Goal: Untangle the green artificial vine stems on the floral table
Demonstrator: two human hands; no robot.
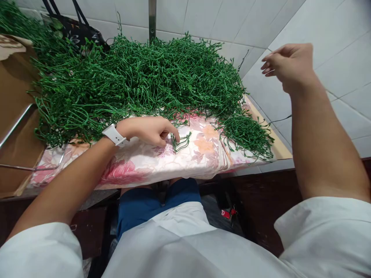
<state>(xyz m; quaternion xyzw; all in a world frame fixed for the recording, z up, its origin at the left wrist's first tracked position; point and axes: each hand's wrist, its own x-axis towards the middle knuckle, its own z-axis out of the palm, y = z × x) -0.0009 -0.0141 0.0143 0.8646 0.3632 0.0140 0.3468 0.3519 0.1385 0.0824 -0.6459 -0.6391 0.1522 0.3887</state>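
Observation:
A large heap of thin green plastic stems [174,77] covers the back of a table with a floral cloth [162,164]. My left hand [152,131], with a white watch on its wrist, is low over the cloth at the heap's front edge. Its fingers are bent and apart, beside a small green piece [182,143] lying on the cloth. My right hand [290,63] is raised at the right in front of the tiled wall, fingers curled; whether anything is between them is hidden. A smaller bunch of green stems [249,135] lies at the right end of the table.
A cardboard box [17,88] stands at the left, with a bent metal rod [19,125] beside it. Behind the heap are a black bag [77,33] and a metal upright [152,19]. White tiled walls [203,17] border the table.

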